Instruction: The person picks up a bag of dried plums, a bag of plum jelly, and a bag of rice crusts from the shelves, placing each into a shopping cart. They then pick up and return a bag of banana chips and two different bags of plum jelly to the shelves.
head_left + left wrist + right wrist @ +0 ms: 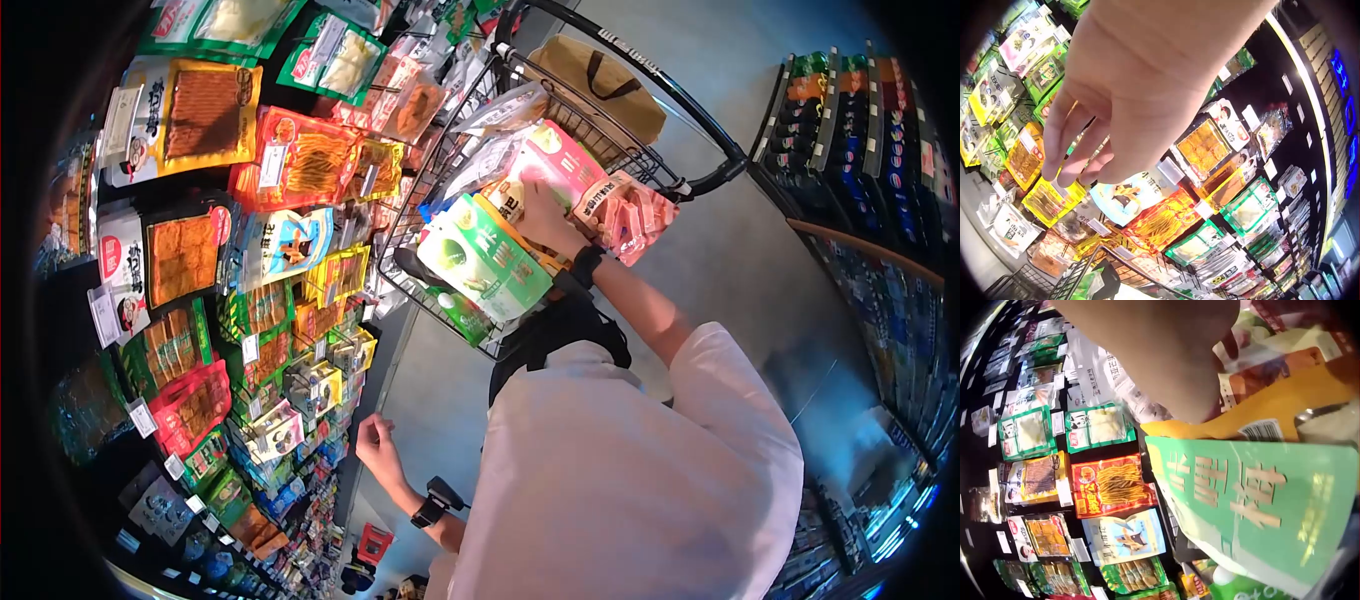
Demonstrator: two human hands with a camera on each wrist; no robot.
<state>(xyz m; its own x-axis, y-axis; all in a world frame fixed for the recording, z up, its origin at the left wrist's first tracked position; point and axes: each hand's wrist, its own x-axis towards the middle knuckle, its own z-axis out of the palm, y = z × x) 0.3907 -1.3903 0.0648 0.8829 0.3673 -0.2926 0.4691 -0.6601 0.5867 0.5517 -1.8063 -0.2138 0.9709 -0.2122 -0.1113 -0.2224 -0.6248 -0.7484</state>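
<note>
My right hand (545, 215) is down among the packages in the shopping cart, between a green-and-white pouch (485, 260) and a pink bag (560, 165). In the right wrist view the right hand (1191, 394) lies behind the green pouch (1241, 494) and an orange packet (1210, 430); its fingertips are hidden, and whether it grips anything cannot be told. My left hand (378, 445) hangs in the air beside the shelves. The left wrist view shows the left hand (1110, 106) with loosely curled fingers and nothing in them, in front of the hanging snack packets.
The wire cart (425, 290) has a black handle (690, 110) and a brown bag (600, 85) at the handle end. Shelves of snack packets (205, 110) line the left. Drink shelves (850, 150) stand on the right, across the grey floor (730, 260).
</note>
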